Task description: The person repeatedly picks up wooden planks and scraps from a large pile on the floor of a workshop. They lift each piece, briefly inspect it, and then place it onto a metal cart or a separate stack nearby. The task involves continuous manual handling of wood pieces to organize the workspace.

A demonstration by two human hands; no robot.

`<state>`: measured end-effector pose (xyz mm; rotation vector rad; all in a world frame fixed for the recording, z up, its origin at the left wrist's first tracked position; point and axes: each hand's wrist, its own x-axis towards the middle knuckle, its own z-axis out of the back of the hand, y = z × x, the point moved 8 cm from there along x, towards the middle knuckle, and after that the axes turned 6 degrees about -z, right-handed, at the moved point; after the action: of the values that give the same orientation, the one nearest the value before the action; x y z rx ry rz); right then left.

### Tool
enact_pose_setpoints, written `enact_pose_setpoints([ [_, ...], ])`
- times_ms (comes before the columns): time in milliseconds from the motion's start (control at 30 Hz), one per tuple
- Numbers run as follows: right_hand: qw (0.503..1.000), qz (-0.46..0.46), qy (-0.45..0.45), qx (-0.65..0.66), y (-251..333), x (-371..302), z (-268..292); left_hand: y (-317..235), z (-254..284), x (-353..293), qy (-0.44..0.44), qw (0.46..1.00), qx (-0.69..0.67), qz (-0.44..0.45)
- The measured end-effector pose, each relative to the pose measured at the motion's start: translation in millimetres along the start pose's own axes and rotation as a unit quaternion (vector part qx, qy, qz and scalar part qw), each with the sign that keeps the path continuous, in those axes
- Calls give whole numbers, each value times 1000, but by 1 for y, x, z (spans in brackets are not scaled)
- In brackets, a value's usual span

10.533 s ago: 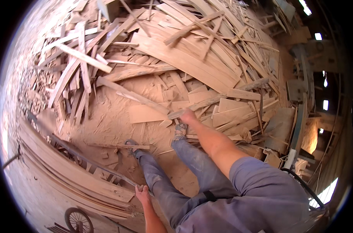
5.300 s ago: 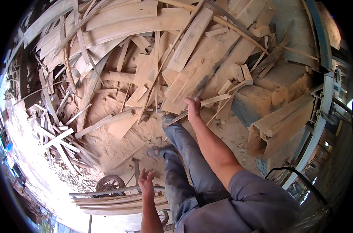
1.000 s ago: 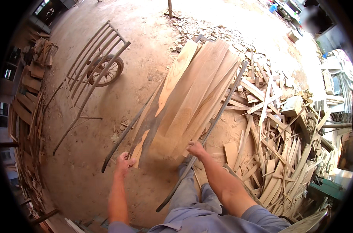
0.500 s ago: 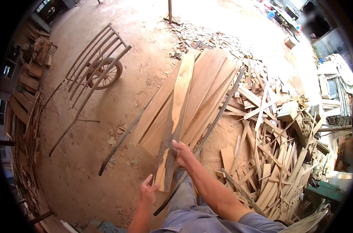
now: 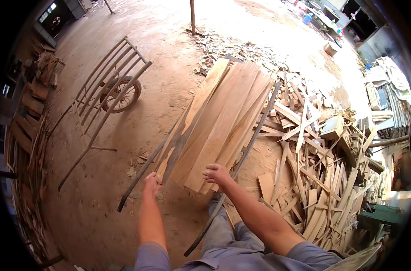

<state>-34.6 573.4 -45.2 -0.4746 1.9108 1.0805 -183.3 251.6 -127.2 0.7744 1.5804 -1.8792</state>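
No legible lettering, label, brand, number or sign is showing on any surface in the head view.
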Motion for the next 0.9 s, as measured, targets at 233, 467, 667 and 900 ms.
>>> enact_pose_setpoints([
  [233, 950, 273, 58, 139, 92, -120, 57, 29, 18, 19, -120, 960, 208, -147],
  [467, 700, 680, 191, 106, 229, -411, 34, 136, -43, -49, 40, 920, 382, -75],
  [667, 544, 781, 105, 287, 198, -497, 54, 135, -125, -111, 155, 884, 415, -146],
  [900, 527, 821, 216, 44, 126, -532, 112, 102, -191, -177, 179, 881, 404, -170],
])
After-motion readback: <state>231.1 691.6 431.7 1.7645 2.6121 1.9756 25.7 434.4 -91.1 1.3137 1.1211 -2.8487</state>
